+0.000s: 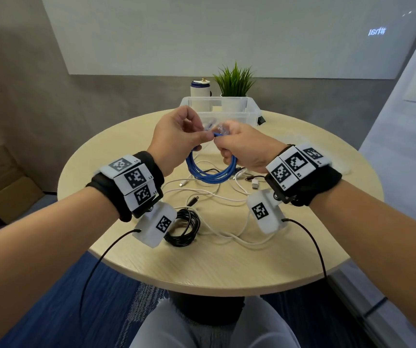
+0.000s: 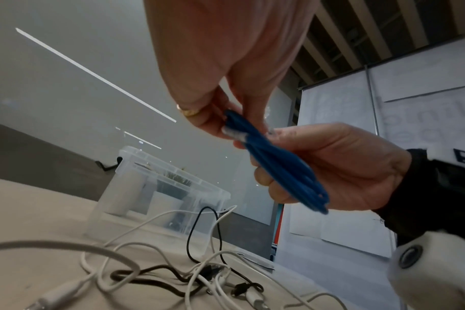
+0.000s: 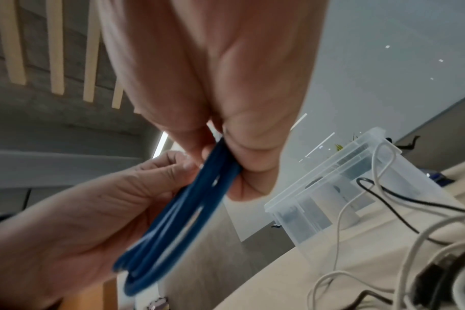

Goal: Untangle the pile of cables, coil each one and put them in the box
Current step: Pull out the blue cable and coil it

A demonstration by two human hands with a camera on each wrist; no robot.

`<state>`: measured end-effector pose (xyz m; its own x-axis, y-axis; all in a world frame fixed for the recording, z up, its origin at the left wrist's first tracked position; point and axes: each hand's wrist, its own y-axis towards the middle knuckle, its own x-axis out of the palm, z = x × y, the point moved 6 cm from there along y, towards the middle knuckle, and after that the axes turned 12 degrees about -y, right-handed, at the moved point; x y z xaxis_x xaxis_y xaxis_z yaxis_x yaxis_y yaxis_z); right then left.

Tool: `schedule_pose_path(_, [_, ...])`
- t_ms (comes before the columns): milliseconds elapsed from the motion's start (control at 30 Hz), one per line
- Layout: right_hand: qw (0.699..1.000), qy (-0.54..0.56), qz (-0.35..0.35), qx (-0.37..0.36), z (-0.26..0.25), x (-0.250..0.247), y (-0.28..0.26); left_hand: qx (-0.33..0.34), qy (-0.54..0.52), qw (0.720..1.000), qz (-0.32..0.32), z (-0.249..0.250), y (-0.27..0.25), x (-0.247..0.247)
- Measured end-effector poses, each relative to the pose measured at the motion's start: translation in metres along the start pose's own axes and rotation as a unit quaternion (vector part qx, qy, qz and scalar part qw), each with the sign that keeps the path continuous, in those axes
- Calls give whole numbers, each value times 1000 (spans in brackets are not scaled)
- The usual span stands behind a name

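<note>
Both hands raised together, left hand (image 1: 176, 139) and right hand (image 1: 244, 146) fingers curled, pinching

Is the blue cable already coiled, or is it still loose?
Coiled. The blue cable hangs in several stacked loops above the table, held at the top by the left hand and right hand.

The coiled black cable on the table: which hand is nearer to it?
Left. The left hand is raised above the table, with the coiled black cable lying under its wrist; the right hand, also gripping the blue cable, is farther right.
</note>
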<state>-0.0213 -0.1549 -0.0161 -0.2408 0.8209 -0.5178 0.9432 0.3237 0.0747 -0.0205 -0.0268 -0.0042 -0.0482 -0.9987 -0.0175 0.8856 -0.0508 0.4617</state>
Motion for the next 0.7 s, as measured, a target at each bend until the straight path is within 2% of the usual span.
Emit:
schedule_pose_path(100, [996, 92, 19, 8, -1, -4, 1, -10, -7, 1000, 0, 0, 4, -2])
schedule_pose_path(267, [995, 73, 61, -22, 1, -13, 3, -47, 25, 998, -22, -3, 7, -3])
schedule_pose_path(433, [995, 96, 27, -17, 3, -12, 5, -46, 108, 990, -73, -6, 4, 7])
schedule_pose_path(500, [996, 86, 32, -2, 7, -16, 4, -40, 130, 989, -56, -7, 4, 3])
schedule_pose_path(633, [995, 55, 84, 14, 12, -25, 4, -39, 161, 986, -2, -11, 7, -9])
schedule_pose_path(700, [994, 82, 72, 15, 13, -25, 2, -42, 192, 980, 14, -11, 7, -14])
